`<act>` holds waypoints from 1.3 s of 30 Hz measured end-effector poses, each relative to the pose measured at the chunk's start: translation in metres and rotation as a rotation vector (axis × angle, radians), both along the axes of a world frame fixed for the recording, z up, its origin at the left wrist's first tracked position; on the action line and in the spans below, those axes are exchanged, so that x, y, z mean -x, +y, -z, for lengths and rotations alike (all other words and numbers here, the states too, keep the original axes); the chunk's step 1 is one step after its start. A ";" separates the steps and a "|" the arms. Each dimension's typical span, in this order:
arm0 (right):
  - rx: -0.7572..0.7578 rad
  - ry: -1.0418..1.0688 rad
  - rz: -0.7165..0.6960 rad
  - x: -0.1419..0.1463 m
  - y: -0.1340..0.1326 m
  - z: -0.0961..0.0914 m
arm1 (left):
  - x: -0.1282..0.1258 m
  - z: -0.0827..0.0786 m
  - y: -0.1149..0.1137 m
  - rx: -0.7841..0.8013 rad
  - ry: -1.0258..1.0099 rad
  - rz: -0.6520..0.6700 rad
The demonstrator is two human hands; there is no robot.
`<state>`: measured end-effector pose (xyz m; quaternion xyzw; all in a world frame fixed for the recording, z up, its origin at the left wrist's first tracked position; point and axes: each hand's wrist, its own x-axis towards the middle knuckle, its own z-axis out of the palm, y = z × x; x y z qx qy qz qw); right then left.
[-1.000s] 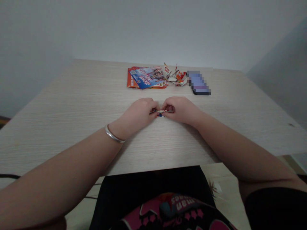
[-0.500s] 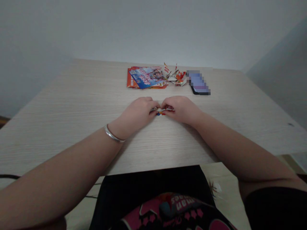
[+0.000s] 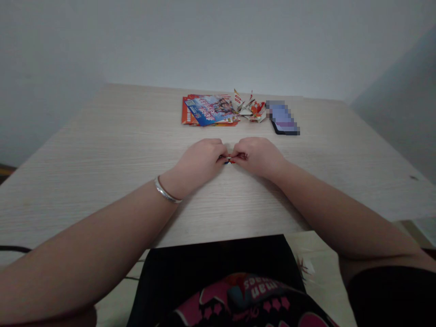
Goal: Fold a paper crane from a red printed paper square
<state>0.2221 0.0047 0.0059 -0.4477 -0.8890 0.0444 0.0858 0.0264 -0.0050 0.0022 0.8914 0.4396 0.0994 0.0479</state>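
My left hand (image 3: 200,163) and my right hand (image 3: 257,155) meet at the middle of the pale wooden table (image 3: 102,150). Both are closed, pinching a small folded piece of coloured paper (image 3: 230,159) between their fingertips, just above the tabletop. Most of the paper is hidden by my fingers. A silver bangle (image 3: 165,192) sits on my left wrist.
At the far side of the table lies a stack of colourful printed sheets (image 3: 207,110). Several folded paper figures (image 3: 250,109) stand right of it, beside a dark phone (image 3: 283,120). A black cable (image 3: 13,249) runs off the table's near left edge.
My hands have drawn closer together, so less of the folded paper shows between them. My left forearm has shifted slightly right.
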 end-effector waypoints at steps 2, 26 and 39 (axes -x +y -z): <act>0.024 -0.013 -0.021 -0.004 0.002 -0.002 | 0.000 -0.002 -0.001 0.007 0.018 -0.007; 0.000 0.007 0.061 -0.034 0.016 -0.002 | 0.010 -0.005 0.002 0.017 0.052 -0.120; -0.018 -0.004 0.132 -0.030 0.021 0.005 | 0.009 -0.005 0.003 0.027 0.063 -0.132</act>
